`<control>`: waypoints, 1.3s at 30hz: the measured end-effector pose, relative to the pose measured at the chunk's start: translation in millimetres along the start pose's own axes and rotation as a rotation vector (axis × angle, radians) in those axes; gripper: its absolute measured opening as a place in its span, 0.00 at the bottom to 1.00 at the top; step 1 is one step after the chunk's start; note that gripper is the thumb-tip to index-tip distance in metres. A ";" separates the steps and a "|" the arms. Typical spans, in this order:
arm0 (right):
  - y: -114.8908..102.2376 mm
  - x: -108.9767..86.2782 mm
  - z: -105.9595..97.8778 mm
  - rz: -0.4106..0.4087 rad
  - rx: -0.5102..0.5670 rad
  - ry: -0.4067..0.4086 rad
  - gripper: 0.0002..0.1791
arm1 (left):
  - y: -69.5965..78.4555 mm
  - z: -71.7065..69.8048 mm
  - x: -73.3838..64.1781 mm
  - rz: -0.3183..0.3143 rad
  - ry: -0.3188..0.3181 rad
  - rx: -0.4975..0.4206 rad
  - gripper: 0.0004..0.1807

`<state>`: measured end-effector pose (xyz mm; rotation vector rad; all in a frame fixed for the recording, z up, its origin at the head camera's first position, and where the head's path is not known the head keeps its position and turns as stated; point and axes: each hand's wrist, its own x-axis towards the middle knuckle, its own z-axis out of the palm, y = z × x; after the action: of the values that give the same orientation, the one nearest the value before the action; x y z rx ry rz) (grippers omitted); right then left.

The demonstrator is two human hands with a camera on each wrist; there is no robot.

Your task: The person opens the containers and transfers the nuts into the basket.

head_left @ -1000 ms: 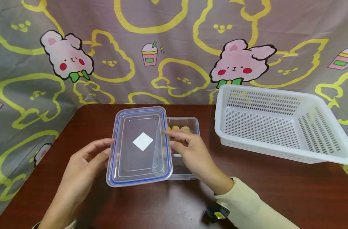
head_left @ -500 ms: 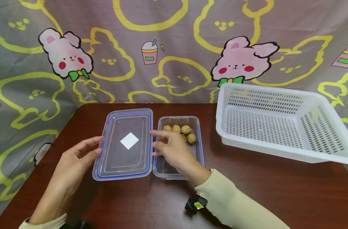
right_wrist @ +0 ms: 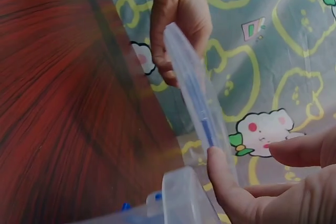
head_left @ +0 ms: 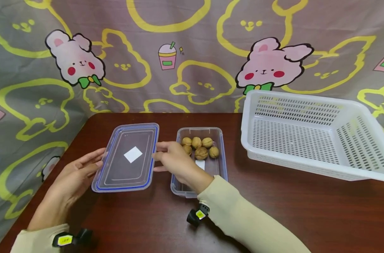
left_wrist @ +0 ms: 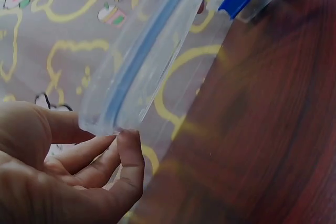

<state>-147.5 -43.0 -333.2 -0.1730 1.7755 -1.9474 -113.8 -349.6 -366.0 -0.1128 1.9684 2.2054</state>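
Both hands hold a clear plastic lid [head_left: 138,140] with a blue seal and a white label, raised above the table. My left hand [head_left: 70,179] pinches its left edge between thumb and fingers, as the left wrist view also shows on the lid [left_wrist: 131,72]. At the opposite edge my right hand [head_left: 177,161] grips it, thumb on the near side in the right wrist view of the lid [right_wrist: 191,87]. Right of the lid stands an uncovered clear plastic container [head_left: 223,165], partly behind my right forearm. Several walnuts [head_left: 201,153] lie in its far half.
A white perforated plastic basket [head_left: 293,140] stands at the right of the dark red-brown table [head_left: 141,225]. Behind the table hangs a patterned cloth [head_left: 204,42].
The lid has moved left, from overlapping the container to beside it, with both hands keeping hold. The walnuts have come into fuller view.
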 end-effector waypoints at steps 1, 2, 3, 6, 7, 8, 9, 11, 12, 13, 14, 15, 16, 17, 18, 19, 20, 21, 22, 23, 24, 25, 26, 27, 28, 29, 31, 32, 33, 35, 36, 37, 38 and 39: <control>0.0 2.4 1.2 0.018 0.005 -0.001 0.29 | -1.8 -3.1 2.1 -0.003 -0.017 -0.008 0.21; 0.0 4.8 2.5 0.038 0.009 0.001 0.30 | -3.6 -6.0 4.5 -0.007 -0.034 -0.022 0.21; 0.3 7.2 4.1 0.052 0.013 0.007 0.30 | -5.2 -8.8 6.8 -0.013 -0.049 -0.034 0.22; 1.4 13.8 9.5 0.090 0.021 0.021 0.31 | -8.4 -13.7 12.1 -0.048 -0.057 -0.056 0.21; 1.7 15.8 11.8 0.100 0.022 0.024 0.31 | -9.3 -14.7 13.4 -0.056 -0.057 -0.066 0.22; 2.3 17.6 14.0 0.109 0.017 0.025 0.32 | -10.0 -15.5 14.5 -0.061 -0.057 -0.071 0.22; 2.7 19.0 16.1 0.117 0.014 0.028 0.32 | -10.7 -16.2 15.4 -0.065 -0.055 -0.077 0.22; 4.2 21.7 19.4 0.136 0.006 0.030 0.32 | -11.9 -16.8 17.1 -0.066 -0.048 -0.075 0.23; 5.0 23.1 20.8 0.143 0.001 0.031 0.32 | -12.3 -16.7 17.9 -0.068 -0.044 -0.071 0.24; 5.7 24.3 22.1 0.149 -0.004 0.035 0.32 | -12.5 -16.4 18.7 -0.073 -0.034 -0.065 0.23; 6.5 25.3 23.2 0.155 -0.009 0.039 0.32 | -12.8 -16.2 19.4 -0.078 -0.022 -0.055 0.22; 6.9 26.1 24.2 0.159 -0.008 0.046 0.32 | -13.1 -16.2 20.2 -0.086 -0.009 -0.047 0.22; 7.8 27.2 25.2 0.161 -0.012 0.049 0.31 | -13.3 -16.2 20.8 -0.094 0.005 -0.029 0.20; 8.5 28.2 26.4 0.162 -0.016 0.051 0.30 | -13.6 -16.2 21.2 -0.104 0.020 -0.009 0.19; 8.9 28.9 27.5 0.163 -0.022 0.052 0.29 | -13.9 -16.3 21.6 -0.113 0.032 0.014 0.18; 9.5 29.6 28.8 0.166 -0.028 0.051 0.29 | -14.3 -16.4 22.0 -0.121 0.045 0.041 0.16; 10.2 30.3 29.9 0.168 -0.035 0.049 0.28 | -14.8 -16.7 22.5 -0.129 0.057 0.069 0.16; 10.7 30.8 31.1 0.170 -0.039 0.048 0.27 | -15.4 -17.0 23.0 -0.138 0.067 0.096 0.18; 11.5 31.3 32.2 0.171 -0.045 0.045 0.26 | -16.0 -16.9 23.3 -0.145 0.072 0.131 0.21; 12.0 31.7 33.2 0.173 -0.046 0.046 0.25 | -16.8 -16.8 23.6 -0.151 0.075 0.159 0.25; 12.4 31.8 34.1 0.175 -0.046 0.046 0.25 | -17.6 -16.7 24.0 -0.156 0.075 0.190 0.28; 12.9 32.1 34.9 0.176 -0.045 0.047 0.25 | -18.5 -16.6 24.3 -0.159 0.076 0.215 0.31; 13.4 32.2 35.6 0.175 -0.044 0.048 0.25 | -19.2 -16.5 24.5 -0.162 0.077 0.229 0.33; 14.1 32.4 36.4 0.175 -0.043 0.049 0.25 | -19.8 -16.2 24.6 -0.161 0.076 0.245 0.35; 14.6 32.7 37.2 0.175 -0.043 0.052 0.26 | -20.3 -15.9 24.7 -0.159 0.072 0.260 0.36; 15.1 32.9 38.1 0.174 -0.045 0.056 0.28 | -20.5 -15.6 24.8 -0.159 0.074 0.271 0.36; 16.4 33.4 40.0 0.172 -0.049 0.065 0.31 | -20.2 -14.6 24.8 -0.162 0.080 0.292 0.36; 17.1 33.6 41.0 0.171 -0.052 0.070 0.32 | -19.8 -14.0 24.8 -0.166 0.085 0.304 0.36; 17.8 33.8 41.9 0.171 -0.055 0.074 0.34 | -19.4 -13.2 24.7 -0.172 0.089 0.326 0.36; 18.6 33.8 43.7 0.168 -0.059 0.081 0.36 | -18.5 -12.0 24.4 -0.185 0.095 0.367 0.35; 19.2 33.9 44.4 0.167 -0.058 0.083 0.36 | -18.1 -11.4 24.2 -0.193 0.099 0.380 0.35; 19.7 33.9 44.9 0.166 -0.060 0.084 0.37 | -17.8 -10.7 24.1 -0.200 0.102 0.390 0.35; 20.0 33.8 45.3 0.165 -0.065 0.085 0.36 | -17.6 -10.2 24.1 -0.205 0.105 0.394 0.35; 20.4 33.6 45.5 0.165 -0.072 0.087 0.36 | -17.5 -9.8 24.1 -0.209 0.107 0.396 0.35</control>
<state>-152.4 -99.3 -354.0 0.0335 1.8543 -1.8007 -134.8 -355.4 -388.5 -0.3671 2.2890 1.6809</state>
